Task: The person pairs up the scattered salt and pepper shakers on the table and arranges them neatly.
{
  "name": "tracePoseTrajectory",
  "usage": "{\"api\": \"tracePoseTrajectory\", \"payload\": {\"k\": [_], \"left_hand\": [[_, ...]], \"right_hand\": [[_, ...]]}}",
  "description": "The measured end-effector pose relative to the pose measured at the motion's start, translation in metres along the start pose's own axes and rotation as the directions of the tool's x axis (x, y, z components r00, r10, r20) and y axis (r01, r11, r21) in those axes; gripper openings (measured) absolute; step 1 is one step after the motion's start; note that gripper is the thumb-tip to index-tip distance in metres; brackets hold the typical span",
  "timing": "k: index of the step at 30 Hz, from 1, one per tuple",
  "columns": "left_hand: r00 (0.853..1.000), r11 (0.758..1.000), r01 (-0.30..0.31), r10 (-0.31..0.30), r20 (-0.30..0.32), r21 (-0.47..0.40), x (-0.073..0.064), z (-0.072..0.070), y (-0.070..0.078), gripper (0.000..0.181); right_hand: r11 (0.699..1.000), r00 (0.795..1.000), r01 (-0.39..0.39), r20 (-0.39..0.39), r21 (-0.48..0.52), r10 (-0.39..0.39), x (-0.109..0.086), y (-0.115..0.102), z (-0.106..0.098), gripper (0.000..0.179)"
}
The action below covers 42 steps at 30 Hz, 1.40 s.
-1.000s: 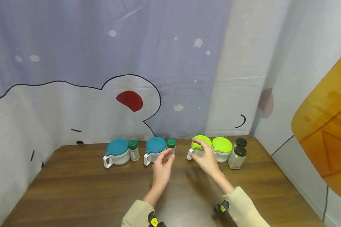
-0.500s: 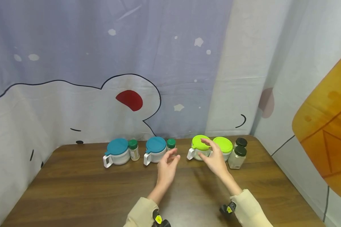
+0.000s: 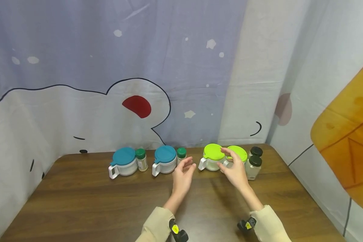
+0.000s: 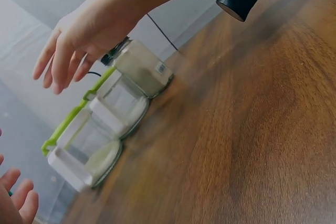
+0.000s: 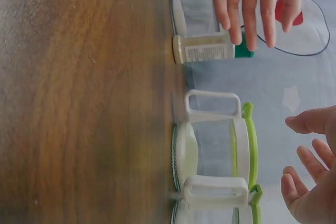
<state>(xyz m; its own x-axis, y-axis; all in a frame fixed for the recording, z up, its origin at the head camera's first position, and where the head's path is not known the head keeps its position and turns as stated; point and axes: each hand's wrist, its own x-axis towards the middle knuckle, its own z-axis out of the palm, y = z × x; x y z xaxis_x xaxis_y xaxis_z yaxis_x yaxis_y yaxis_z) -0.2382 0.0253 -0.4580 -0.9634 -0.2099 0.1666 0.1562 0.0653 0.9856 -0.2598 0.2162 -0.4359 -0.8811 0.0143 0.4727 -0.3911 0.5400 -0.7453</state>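
My left hand is held over the table with fingers relaxed and nothing in them, just in front of a green-capped shaker. Bare too, my right hand has thumb and fingers spread apart in front of the right-hand lime-lidded seasoning jar, partly covering it. Beside that stands another lime-lidded jar with a white handle. In the right wrist view, the right hand's fingers stay apart from the lime lids. The left wrist view shows pale contents low in both glass jars.
Two blue-lidded seasoning jars with white handles stand along the back, a second green-capped shaker between them. Two black-capped jars are at the right end. A printed curtain hangs behind the wooden table.
Both hands have moved to the right. The right hand has passed from the left lime-lidded jar to in front of the right one. The jars and shakers have stayed put.
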Motion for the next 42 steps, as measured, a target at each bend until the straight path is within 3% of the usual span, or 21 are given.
{"api": "tracePoseTrajectory", "payload": {"k": [9,25,32,42], "left_hand": [[0.999,0.999,0.052,-0.052,0.01,-0.006,0.002,0.011,-0.006,0.032],[0.999,0.999,0.019,-0.02,0.027,0.038,0.01,0.017,-0.006,0.03],[0.999,1.0,0.014,-0.015,0.049,0.018,0.014,0.021,-0.008,0.033],[0.998,0.997,0.029,-0.033,0.058,0.069,0.018,0.027,-0.009,0.034]], "right_hand": [[1.0,0.997,-0.014,-0.079,-0.007,0.014,0.001,0.008,-0.014,0.054],[0.998,0.987,-0.056,-0.154,-0.022,0.052,-0.001,0.015,-0.036,0.053],[0.998,0.983,-0.036,-0.179,-0.043,0.028,-0.001,0.02,-0.044,0.052],[0.999,0.963,0.023,-0.269,-0.024,-0.029,0.0,0.027,-0.053,0.051]]}}
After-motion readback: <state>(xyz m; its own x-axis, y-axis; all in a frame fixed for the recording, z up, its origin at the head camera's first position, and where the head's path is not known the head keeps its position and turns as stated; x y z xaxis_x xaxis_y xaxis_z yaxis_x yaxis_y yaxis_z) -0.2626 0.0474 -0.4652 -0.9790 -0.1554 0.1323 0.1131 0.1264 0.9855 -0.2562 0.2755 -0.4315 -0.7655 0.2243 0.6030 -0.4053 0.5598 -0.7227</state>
